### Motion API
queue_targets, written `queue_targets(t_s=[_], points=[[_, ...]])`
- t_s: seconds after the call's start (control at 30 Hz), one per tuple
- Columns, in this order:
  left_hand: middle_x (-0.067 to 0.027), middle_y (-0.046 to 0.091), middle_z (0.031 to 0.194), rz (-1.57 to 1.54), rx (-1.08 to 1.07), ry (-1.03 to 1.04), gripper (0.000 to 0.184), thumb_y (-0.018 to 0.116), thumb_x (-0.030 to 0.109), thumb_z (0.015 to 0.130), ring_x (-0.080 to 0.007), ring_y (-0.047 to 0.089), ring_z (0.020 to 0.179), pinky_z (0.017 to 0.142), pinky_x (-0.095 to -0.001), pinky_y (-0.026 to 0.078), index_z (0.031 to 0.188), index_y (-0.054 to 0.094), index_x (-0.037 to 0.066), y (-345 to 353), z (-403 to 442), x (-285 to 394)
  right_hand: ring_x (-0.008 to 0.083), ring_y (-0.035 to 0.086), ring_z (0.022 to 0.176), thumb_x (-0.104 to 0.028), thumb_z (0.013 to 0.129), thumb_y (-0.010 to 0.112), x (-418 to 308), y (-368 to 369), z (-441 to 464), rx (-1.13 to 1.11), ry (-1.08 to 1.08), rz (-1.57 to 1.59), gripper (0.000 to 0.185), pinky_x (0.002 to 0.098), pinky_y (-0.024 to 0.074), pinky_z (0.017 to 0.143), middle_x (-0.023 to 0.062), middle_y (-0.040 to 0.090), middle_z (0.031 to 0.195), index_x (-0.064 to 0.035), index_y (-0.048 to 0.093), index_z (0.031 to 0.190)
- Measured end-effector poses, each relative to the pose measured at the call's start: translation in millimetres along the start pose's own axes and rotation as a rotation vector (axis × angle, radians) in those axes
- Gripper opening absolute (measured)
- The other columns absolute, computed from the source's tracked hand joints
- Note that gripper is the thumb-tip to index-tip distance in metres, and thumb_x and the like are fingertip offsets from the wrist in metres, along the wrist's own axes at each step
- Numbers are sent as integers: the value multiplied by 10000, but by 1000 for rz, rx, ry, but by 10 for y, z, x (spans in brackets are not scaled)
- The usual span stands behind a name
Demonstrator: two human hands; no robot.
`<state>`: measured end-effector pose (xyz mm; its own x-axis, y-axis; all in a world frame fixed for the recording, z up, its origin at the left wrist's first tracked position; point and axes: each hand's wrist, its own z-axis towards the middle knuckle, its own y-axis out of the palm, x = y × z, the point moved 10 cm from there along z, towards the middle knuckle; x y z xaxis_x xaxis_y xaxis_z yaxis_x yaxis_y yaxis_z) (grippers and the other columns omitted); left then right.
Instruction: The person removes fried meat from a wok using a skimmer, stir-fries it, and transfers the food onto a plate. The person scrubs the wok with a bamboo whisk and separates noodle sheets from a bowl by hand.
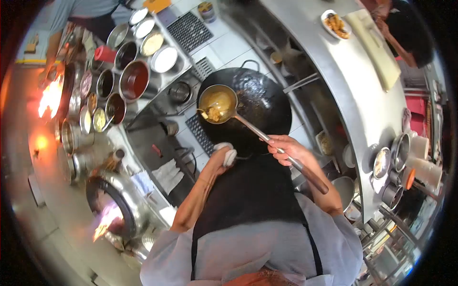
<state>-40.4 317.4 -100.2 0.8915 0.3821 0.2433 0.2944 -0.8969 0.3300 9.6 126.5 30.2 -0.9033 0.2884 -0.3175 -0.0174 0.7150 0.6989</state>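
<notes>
Here I am, steadying food [213,113] in the ladle [228,97] over the wok [267,112], ahead of my 2 hands: right hand [292,148] wrapped round the ladle, left hand [217,161] clutching cloth [229,155] by the wok. Moving now calls for level carrying, I reckon.

We look through one camera, worn on the person's head, pointing forward and steeply down. It sits above the shoulders, so we see the grey shirt [267,240] from above at the bottom edge, close to us, with the black apron [248,195] just beyond. The left hand [221,158], right hand [288,150] and wok [269,112] lie farther out, around the middle. Our lens is very wide: it bends the long desk [341,71] on the right into a curve, takes in the flames [51,97] on the left, reaches the tiled floor [231,43] at the top, and darkens at the corners.
</notes>
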Motion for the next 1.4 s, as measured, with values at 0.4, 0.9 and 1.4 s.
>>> queue_targets(t_s=[0.4, 0.9, 1.4], points=[[-98, 618, 685, -100, -28, 141, 124, 550, 186, 807, -208, 592, 532, 405, -298, 448, 862, 553, 75, 313, -110, 371, 49, 366, 372, -204, 935, 564, -2334, -734, -1654, 717, -795, -371, 534, 209, 309, 293, 6, 467, 663, 52, 366, 1359], [-87, 605, 677, -185, 168, 237, 72, 553, 152, 799, -200, 615, 580, 383, -298, 424, 794, 550, 80, 654, -671, 345, 252, 598, 600, -135, 896, 573, -3339, -1612, -2103, 1380, -1044, -1300, 416, 338, 493, 650, 217, 606, 709, 29, 515, 1274], [-120, 583, 646, -525, 146, 431, 122, 559, 163, 744, -203, 589, 523, 396, -280, 443, 779, 509, 57, 333, -1496, 116, 45, 387, 487, -239, 931, 545, -2846, -1083, -1614, 661, -1082, -134, 161, 197, 316, 351, -18, 449, 748, -89, 490, 913]])
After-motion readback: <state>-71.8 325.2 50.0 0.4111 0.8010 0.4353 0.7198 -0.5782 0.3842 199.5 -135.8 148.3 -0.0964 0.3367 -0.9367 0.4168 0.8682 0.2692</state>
